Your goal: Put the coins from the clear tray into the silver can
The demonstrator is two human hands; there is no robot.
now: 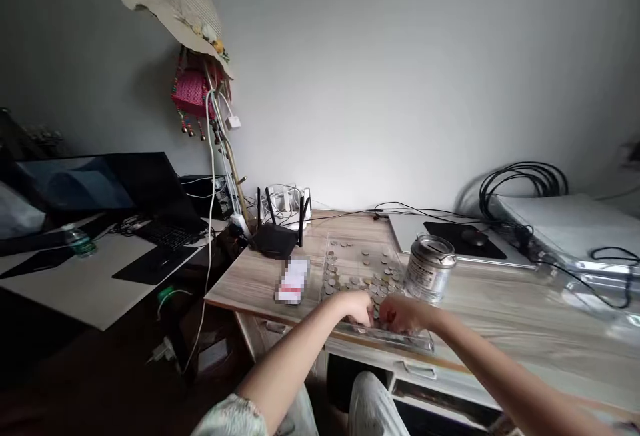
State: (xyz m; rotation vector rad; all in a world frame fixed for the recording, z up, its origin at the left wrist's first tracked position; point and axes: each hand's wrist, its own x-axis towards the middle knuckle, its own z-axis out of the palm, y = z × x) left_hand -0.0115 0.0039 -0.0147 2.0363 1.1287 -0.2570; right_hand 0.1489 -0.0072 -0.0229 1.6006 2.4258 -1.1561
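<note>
Many coins [354, 281] lie scattered in a clear shallow tray [345, 259] at the front of the wooden desk. Over the tray's near side, my left hand [357, 306] points down with its fingers curled among the coins. Close to its right, my right hand [405, 313] is also closed, low over the tray. Whatever the fingers of either hand pinch is hidden or too small to name. A silver tin can [431, 268] with a lid stands upright just right of the tray, near my right hand.
Left of the tray lies a phone [293, 281], with a black router [275, 239] behind it. A closed laptop [400, 226] and a mouse [474, 237] on a black pad sit at the back right. Coiled black cables [525, 173] rest beyond. A sun hat [185, 13] hangs on a stand at left.
</note>
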